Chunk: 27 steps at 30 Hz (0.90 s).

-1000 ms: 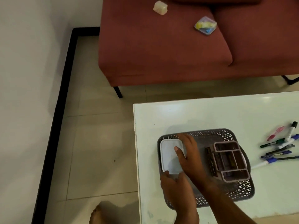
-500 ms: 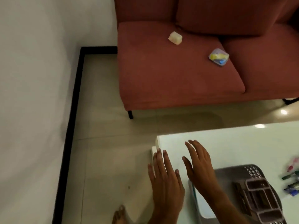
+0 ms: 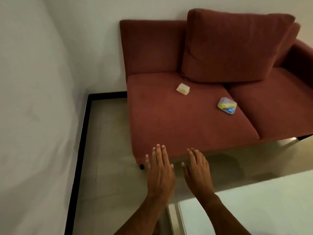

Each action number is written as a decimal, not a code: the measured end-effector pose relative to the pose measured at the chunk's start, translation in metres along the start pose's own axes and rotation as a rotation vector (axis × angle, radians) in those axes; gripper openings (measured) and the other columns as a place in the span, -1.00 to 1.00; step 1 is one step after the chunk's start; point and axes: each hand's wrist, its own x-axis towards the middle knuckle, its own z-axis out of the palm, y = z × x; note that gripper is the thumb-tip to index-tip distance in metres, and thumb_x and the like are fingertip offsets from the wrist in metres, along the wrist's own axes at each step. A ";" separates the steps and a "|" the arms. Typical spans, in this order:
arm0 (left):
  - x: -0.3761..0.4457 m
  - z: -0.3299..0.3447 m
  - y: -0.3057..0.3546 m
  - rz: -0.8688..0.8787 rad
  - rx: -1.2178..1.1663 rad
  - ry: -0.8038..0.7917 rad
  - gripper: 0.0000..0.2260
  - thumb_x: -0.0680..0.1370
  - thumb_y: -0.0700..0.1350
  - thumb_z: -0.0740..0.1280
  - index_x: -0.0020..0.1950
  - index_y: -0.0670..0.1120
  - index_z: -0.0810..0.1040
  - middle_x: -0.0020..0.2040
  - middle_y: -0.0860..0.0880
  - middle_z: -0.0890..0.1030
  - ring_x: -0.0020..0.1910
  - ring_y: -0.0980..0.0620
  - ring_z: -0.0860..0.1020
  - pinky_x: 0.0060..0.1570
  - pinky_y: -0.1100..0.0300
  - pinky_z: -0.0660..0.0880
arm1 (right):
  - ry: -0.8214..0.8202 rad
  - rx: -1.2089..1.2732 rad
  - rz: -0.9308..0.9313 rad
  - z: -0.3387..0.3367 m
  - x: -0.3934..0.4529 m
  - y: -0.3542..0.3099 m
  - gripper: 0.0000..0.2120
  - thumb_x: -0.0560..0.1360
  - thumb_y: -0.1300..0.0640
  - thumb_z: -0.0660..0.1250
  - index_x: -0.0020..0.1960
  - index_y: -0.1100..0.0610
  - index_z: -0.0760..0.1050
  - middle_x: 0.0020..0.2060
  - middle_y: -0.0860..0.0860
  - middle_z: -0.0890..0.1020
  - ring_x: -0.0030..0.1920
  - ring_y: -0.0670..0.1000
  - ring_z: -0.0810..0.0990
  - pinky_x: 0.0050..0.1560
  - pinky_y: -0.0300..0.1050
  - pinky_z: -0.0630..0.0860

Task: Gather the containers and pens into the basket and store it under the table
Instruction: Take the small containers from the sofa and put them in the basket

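Note:
Two small containers lie on the red sofa seat: a cream-coloured box (image 3: 183, 89) toward the back, and a clear box with yellow and blue contents (image 3: 227, 105) to its right. My left hand (image 3: 159, 172) and my right hand (image 3: 198, 173) are stretched out side by side over the floor, just short of the sofa's front edge. Both are empty, palms down, fingers apart. The basket and the pens are out of view.
The red sofa (image 3: 186, 119) with a loose back cushion (image 3: 233, 46) fills the upper right. A corner of the white table (image 3: 254, 206) shows at the lower right. White walls with a black skirting (image 3: 79, 160) bound the tiled floor at left.
The view has lifted from the table and basket to the sofa. Both hands left the white container in the basket and reached forward past the table edge, empty.

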 end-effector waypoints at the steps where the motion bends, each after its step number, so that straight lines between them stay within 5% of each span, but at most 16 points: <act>1: 0.015 0.000 -0.002 0.001 -0.001 0.000 -0.41 0.59 0.02 0.14 0.56 -0.25 0.37 0.51 -0.26 0.47 0.48 -0.23 0.49 0.39 -0.29 0.47 | 0.010 -0.002 -0.001 0.001 0.015 -0.001 -0.50 0.65 0.03 0.34 0.53 0.18 0.38 0.47 0.18 0.51 0.52 0.22 0.44 0.48 0.26 0.44; 5: 0.103 0.004 -0.006 0.001 -0.020 -0.030 -0.37 0.56 0.00 0.28 0.59 -0.24 0.34 0.54 -0.23 0.44 0.51 -0.20 0.45 0.43 -0.28 0.43 | 0.021 0.015 0.044 0.012 0.101 0.005 -0.47 0.64 -0.10 0.14 0.50 0.17 0.41 0.42 0.18 0.54 0.46 0.23 0.50 0.40 0.27 0.51; 18: 0.453 0.082 0.048 0.038 -0.119 -0.064 -0.38 0.67 0.00 0.23 0.66 -0.18 0.12 0.64 -0.14 0.26 0.62 -0.10 0.27 0.60 -0.12 0.25 | -0.036 0.177 0.204 0.096 0.416 0.085 -0.44 0.67 0.06 0.28 0.61 0.19 0.24 0.57 0.14 0.33 0.59 0.11 0.28 0.57 0.14 0.34; 27: 0.586 0.139 0.071 0.014 -0.365 -0.213 -0.37 0.69 -0.09 0.24 0.68 -0.15 0.03 0.69 -0.12 0.13 0.67 -0.05 0.11 0.64 0.06 0.14 | 0.030 0.473 0.409 0.141 0.536 0.126 -0.33 0.65 0.18 0.34 0.66 0.20 0.10 0.63 0.14 0.18 0.65 0.06 0.11 0.60 -0.11 0.13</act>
